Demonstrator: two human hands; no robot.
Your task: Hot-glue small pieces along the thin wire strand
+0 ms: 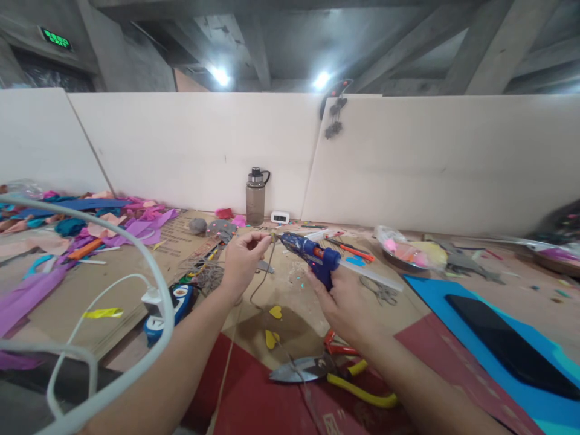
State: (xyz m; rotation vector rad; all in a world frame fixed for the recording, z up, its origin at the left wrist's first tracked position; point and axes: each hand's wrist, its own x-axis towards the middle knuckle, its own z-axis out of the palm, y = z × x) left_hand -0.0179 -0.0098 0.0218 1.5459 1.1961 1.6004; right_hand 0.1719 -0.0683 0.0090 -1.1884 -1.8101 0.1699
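The right hand grips a blue glue gun, its nozzle aimed toward ten o'clock at the small piece pinched in the left hand — contact is too small to tell. A thin cord hangs below that piece. From the gun, yellow hearts lie at seven o'clock, yellow-handled shears near six.

— Able to read anything?
— Just 1 word: EXIT, in green on the sign at upper left, below blurred characters.
— And on the small white digital display?
— Too small to tell.
— On the cardboard and blue tape measure?
— Printed, but too blurred to read.
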